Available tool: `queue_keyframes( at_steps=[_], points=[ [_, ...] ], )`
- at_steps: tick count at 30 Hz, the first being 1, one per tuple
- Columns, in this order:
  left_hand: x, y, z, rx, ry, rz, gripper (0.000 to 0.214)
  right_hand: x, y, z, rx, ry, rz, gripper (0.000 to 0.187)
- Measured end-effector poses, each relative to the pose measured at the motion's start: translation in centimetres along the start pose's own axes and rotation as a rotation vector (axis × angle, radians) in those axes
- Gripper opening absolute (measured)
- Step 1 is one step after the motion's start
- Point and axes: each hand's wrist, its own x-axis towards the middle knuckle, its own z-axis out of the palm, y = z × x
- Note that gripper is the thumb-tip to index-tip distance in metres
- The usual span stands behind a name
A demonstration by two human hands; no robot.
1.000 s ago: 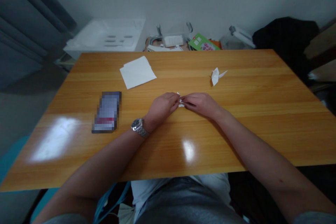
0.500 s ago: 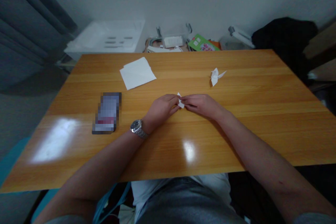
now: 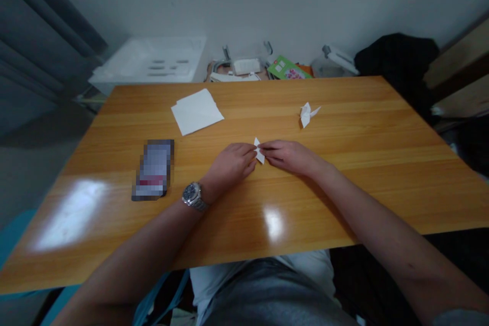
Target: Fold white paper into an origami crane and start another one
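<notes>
A small folded piece of white paper point(image 3: 259, 152) sits between my two hands over the middle of the wooden table point(image 3: 344, 173). My left hand point(image 3: 231, 163), with a metal watch point(image 3: 193, 196) on the wrist, pinches the paper's left side with closed fingers. On the other side my right hand point(image 3: 290, 157) pinches it too, fingertips together. Most of the paper is hidden by the fingers. Both hands rest low on the tabletop.
A finished white paper crane point(image 3: 306, 113) lies at the back right. Loose white paper sheets point(image 3: 196, 111) lie at the back left. A phone point(image 3: 153, 169) lies left of my left hand. Behind the table are a white tray point(image 3: 148, 58) and clutter.
More of the small folded paper now shows between my fingertips, standing up a little. The view has shifted slightly downward; both hands stay together at the same spot.
</notes>
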Motion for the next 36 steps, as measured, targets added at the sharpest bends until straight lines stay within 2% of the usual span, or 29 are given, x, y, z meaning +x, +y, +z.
queue_keyframes(
  at_steps=[5, 11, 20, 36],
  points=[
    [-0.3, 0.0, 0.4, -0.059, -0.003, -0.047, 0.032, -0.5, 0.1, -0.1, -0.001, 0.004, -0.019, 0.033],
    [-0.2, 0.2, 0.3, -0.037, 0.004, 0.017, 0.034, -1.6, 0.2, -0.1, -0.022, 0.004, 0.070, 0.038],
    [0.0, 0.1, 0.0, 0.003, -0.020, 0.034, 0.031, -1.9, -0.2, -0.1, 0.018, -0.033, 0.147, 0.045],
    [0.2, 1.1, -1.1, 0.005, -0.059, 0.057, 0.028, -2.0, -1.4, 0.2, 0.052, -0.026, 0.185, 0.042]
  ],
)
